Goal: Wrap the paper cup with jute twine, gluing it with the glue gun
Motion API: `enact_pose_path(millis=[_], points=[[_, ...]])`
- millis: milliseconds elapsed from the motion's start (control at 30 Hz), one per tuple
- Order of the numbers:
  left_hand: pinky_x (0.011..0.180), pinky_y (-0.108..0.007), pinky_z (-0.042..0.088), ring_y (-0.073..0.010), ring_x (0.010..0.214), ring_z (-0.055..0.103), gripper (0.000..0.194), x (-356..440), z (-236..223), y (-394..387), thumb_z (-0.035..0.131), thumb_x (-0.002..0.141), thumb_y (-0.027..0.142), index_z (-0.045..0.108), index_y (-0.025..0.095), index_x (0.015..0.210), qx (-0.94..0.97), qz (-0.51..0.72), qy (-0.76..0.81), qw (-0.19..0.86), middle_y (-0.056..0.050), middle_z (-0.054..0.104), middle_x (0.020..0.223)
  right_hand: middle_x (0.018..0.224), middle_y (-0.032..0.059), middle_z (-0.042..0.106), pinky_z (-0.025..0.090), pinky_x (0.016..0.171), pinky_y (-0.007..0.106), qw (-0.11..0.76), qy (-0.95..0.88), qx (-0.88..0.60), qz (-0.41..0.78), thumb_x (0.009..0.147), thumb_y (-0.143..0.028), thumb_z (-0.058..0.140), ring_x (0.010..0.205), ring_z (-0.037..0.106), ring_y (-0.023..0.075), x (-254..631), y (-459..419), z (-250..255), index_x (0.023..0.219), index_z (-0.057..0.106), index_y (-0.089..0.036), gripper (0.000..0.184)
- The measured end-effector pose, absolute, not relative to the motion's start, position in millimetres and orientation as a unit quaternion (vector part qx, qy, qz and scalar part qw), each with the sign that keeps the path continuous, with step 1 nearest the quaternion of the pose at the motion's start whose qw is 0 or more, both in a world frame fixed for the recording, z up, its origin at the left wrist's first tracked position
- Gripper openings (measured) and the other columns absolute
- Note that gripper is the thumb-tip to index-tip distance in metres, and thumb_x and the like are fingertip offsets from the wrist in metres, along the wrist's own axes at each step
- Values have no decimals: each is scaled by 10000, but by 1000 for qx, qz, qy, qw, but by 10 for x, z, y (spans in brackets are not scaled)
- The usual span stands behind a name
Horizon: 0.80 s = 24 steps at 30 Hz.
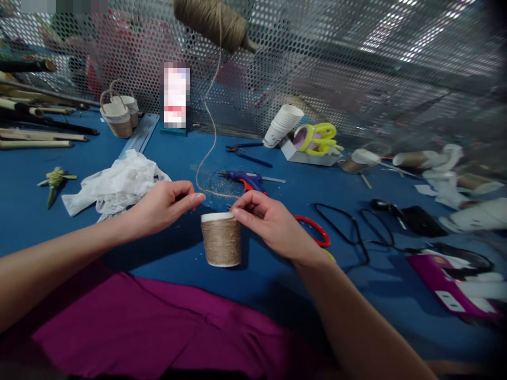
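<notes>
A paper cup (221,238) wrapped almost fully in brown twine stands on the blue table (186,153) in front of me. My right hand (273,224) rests on its upper right rim, fingers pinched against the twine there. My left hand (168,205) hovers just left of the cup, thumb and fingers closed on the loose twine strand (214,132). That strand runs from the cup's rim across to my left fingers and up to a twine spool (214,21) hanging overhead.
A blue glue gun (245,179) lies just behind the cup, pliers (247,153) beyond it. White crumpled plastic (119,182) sits left, red-handled scissors (317,229) and black cords (352,232) right. Stacked cups (283,124), finished twine baskets (119,113) and a perforated metal screen stand at the back.
</notes>
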State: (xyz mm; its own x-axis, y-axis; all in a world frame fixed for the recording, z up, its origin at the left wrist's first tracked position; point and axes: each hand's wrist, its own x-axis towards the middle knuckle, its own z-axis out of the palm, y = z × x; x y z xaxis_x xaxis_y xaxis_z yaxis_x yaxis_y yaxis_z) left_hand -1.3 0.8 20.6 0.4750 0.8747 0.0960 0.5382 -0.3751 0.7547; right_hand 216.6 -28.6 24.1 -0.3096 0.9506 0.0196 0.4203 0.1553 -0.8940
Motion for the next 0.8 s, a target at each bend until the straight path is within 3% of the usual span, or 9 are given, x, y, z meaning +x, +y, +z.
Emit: enact_pose_path(millis=[133,233,267,333,567,800], points=[[482,-226,320,-96,472,390,404,14,185,-7,404,844,434,436,176,535,776,248,446,372,29,429,486,736,-7,545,422,648,286,312,-692,-495,423,795,-318,563,683,504,128,2144,-291,235,777,529,-201,123],[672,-244,419,-137,726,537,243,37,190,-32,567,758,396,541,156,781,792,280,380,386,-17,597,767,713,-14,528,408,619,278,302,-696,-495,424,795,-307,559,651,482,119,2124,-295,233,769,524,-199,117],[753,-267,425,-161,841,552,294,47,194,-43,616,721,388,551,151,883,802,267,358,396,-42,619,894,705,-16,522,404,608,274,299,-698,-495,424,795,-304,555,641,475,117,2117,-296,232,765,521,-198,115],[793,-294,426,-184,894,563,348,71,199,-67,645,698,388,565,150,938,817,201,353,410,-57,631,962,705,-16,518,406,604,272,298,-699,-494,422,796,-300,547,639,473,116,2105,-296,228,760,514,-199,111],[601,-252,431,-136,641,532,254,113,174,-111,580,745,383,579,130,768,779,125,373,489,-17,608,700,848,33,588,464,737,335,345,-689,-479,421,796,-275,546,793,554,155,2073,-331,191,765,502,-214,81],[565,-239,393,-116,597,471,257,83,174,-120,588,732,382,553,127,730,762,126,373,514,2,546,652,958,60,580,484,786,353,354,-689,-470,423,799,-252,547,918,570,174,2058,-366,196,732,484,-210,101]])
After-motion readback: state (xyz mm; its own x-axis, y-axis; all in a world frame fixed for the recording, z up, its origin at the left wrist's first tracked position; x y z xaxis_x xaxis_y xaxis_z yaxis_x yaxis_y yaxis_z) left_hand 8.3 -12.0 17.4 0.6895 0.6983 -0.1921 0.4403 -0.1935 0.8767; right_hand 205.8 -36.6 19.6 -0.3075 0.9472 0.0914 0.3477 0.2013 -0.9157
